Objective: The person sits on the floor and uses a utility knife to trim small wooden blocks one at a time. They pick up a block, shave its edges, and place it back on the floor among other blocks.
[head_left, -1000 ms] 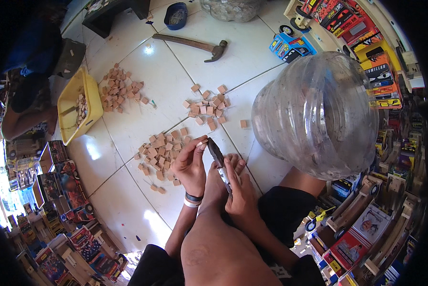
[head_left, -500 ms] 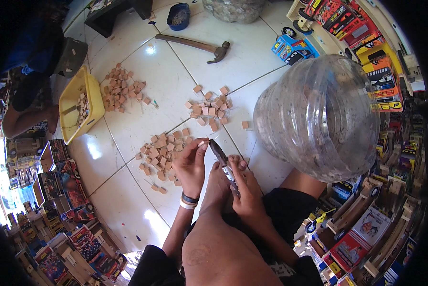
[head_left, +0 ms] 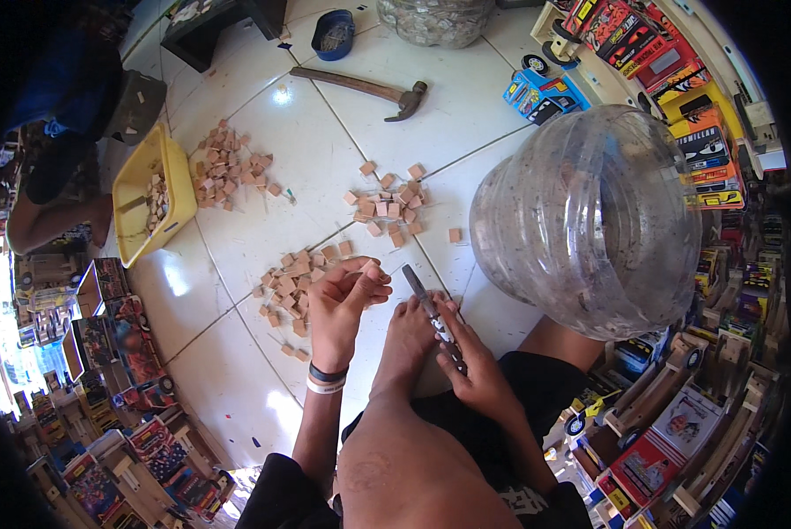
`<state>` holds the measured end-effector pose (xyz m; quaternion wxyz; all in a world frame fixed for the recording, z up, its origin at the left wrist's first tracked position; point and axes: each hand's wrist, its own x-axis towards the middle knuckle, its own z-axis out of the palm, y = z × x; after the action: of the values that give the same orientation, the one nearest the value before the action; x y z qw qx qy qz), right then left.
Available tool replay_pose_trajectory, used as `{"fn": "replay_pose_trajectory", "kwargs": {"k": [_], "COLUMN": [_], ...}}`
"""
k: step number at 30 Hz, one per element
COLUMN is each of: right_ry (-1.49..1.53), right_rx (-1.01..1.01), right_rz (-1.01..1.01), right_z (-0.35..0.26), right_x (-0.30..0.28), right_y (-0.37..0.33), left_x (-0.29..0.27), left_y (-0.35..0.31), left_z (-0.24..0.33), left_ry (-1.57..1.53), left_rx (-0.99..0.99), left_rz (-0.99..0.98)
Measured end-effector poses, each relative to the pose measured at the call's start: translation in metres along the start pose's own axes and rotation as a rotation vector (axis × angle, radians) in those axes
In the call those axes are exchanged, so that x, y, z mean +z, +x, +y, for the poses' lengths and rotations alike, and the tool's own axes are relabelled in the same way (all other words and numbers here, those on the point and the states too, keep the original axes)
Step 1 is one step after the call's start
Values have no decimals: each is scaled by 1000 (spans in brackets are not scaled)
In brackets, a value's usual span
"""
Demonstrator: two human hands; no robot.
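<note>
My left hand (head_left: 341,300) is closed in a pinch on a small pale wooden block (head_left: 371,267), mostly covered by the fingers. To its right, my right hand (head_left: 473,357) wraps round a slim dark hand tool (head_left: 417,284) with a white-patterned grip, its dark tip pointing up and left. A small gap lies between tip and pinched fingers. My bare foot (head_left: 406,339) is on the tiles below them. Just beyond my left hand spreads a pile of small wooden blocks (head_left: 288,284). Another cluster of blocks (head_left: 394,210) lies farther off.
A large clear plastic container (head_left: 537,220) lies at right. A claw hammer (head_left: 360,85) and blue dish (head_left: 332,35) lie at the back. Left are more blocks (head_left: 228,167), a yellow tub (head_left: 184,216) and another person's arm (head_left: 56,225). Toy trucks (head_left: 660,458) crowd both sides.
My left hand has turned and shifted slightly left. The tool in my right hand has moved down and right, its tip parting from the left fingers.
</note>
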<state>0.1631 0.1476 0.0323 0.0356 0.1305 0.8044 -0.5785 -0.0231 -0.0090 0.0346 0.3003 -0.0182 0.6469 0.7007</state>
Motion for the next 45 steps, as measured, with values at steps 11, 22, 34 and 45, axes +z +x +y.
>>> {"fn": "replay_pose_trajectory", "kwargs": {"k": [11, 22, 34, 45], "right_ry": [128, 139, 1299, 1226], "right_rx": [78, 72, 395, 500], "right_rz": [-56, -55, -424, -348], "right_z": [-1, -12, -4, -7], "right_x": [1, -1, -1, -6], "right_y": [-1, 0, -21, -25], "left_x": [-4, 0, 2, 1], "left_y": [0, 0, 3, 0], "left_z": [1, 5, -29, -28], "left_ry": [29, -12, -436, -369], "left_rx": [-19, -53, -247, -269], "left_rz": [-7, -68, -258, -87]}}
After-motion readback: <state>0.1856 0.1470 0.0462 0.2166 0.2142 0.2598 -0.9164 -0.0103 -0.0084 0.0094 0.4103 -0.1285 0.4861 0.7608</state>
